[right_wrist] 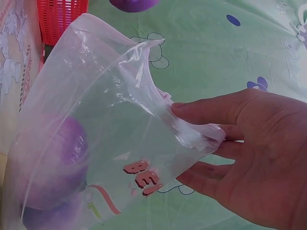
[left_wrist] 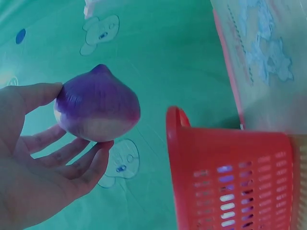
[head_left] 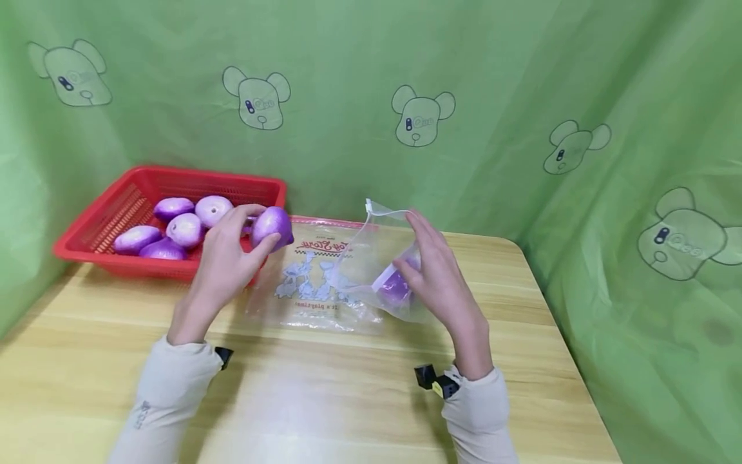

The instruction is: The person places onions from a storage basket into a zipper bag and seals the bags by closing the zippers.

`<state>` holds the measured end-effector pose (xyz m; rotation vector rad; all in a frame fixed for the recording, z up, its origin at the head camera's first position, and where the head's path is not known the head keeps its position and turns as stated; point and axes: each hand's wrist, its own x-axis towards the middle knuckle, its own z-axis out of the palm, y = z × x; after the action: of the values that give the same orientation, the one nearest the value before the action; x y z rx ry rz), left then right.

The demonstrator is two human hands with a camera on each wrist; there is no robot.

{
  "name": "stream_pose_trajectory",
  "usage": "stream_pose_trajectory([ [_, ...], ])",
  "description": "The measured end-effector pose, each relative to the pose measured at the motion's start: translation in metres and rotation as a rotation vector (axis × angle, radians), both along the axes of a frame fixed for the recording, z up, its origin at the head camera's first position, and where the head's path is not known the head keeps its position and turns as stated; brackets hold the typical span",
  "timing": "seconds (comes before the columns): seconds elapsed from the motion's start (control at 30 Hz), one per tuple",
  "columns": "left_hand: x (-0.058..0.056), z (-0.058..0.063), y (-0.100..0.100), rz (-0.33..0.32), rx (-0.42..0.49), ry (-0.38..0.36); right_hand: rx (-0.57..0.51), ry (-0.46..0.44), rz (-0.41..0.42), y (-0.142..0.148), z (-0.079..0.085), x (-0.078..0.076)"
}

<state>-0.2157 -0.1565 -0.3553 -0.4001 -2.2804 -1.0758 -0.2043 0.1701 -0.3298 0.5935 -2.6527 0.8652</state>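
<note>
My left hand (head_left: 226, 254) holds a purple onion (head_left: 271, 227) between thumb and fingertips, raised beside the right end of the red basket. In the left wrist view that onion (left_wrist: 98, 103) shows its pointed tip upward. My right hand (head_left: 437, 274) pinches the rim of a clear zip bag (right_wrist: 115, 108), whose mouth gapes toward the left hand. Purple onions (right_wrist: 62, 163) show through the plastic at the bottom of this bag. Several more purple and white onions (head_left: 185, 230) lie in the basket (head_left: 209, 174).
A second clear bag (head_left: 315, 316) with a red top strip and printed figures lies flat on the wooden table (head_left: 278, 399), between the basket and the held bag. Green curtain (head_left: 348, 161) with bear-head drawings closes off the back and sides.
</note>
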Motion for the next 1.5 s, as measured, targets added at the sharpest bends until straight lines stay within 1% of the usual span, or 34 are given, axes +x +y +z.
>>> stream_pose_trajectory([
  [0.17, 0.005, 0.007, 0.014, -0.061, -0.049, 0.026, -0.008, 0.001, 0.008, 0.000, 0.000, 0.000],
  [0.3, 0.014, 0.010, 0.028, -0.121, -0.065, 0.025, -0.004, -0.002, 0.016, -0.002, 0.000, 0.002],
  [0.4, 0.021, 0.011, 0.039, -0.173, -0.069, 0.031, -0.001, -0.012, 0.028, -0.004, 0.000, 0.004],
  [0.53, 0.026, 0.011, 0.051, -0.241, -0.061, 0.054, 0.006, -0.012, 0.050, -0.010, -0.001, 0.004],
  [0.6, 0.028, 0.010, 0.056, -0.264, -0.057, 0.056, 0.011, -0.007, 0.063, -0.014, -0.001, 0.004],
  [0.7, 0.030, 0.006, 0.063, -0.278, -0.062, 0.046, 0.022, 0.002, 0.077, -0.018, -0.002, 0.006],
  [0.83, 0.034, -0.002, 0.072, -0.276, -0.109, 0.022, 0.035, -0.001, 0.083, -0.020, -0.004, 0.010],
  [0.97, 0.032, -0.008, 0.076, -0.245, -0.178, 0.021, 0.034, 0.023, 0.102, -0.020, -0.005, 0.013],
  [1.07, 0.029, -0.012, 0.077, -0.214, -0.228, 0.043, 0.031, 0.050, 0.120, -0.021, -0.004, 0.014],
  [1.3, 0.022, -0.015, 0.078, -0.196, -0.318, 0.123, 0.024, 0.086, 0.138, -0.025, 0.000, 0.014],
  [1.4, 0.022, -0.015, 0.078, -0.176, -0.345, 0.157, 0.019, 0.086, 0.140, -0.026, 0.001, 0.013],
  [1.5, 0.024, -0.012, 0.077, -0.170, -0.349, 0.163, 0.011, 0.079, 0.132, -0.025, 0.001, 0.011],
])
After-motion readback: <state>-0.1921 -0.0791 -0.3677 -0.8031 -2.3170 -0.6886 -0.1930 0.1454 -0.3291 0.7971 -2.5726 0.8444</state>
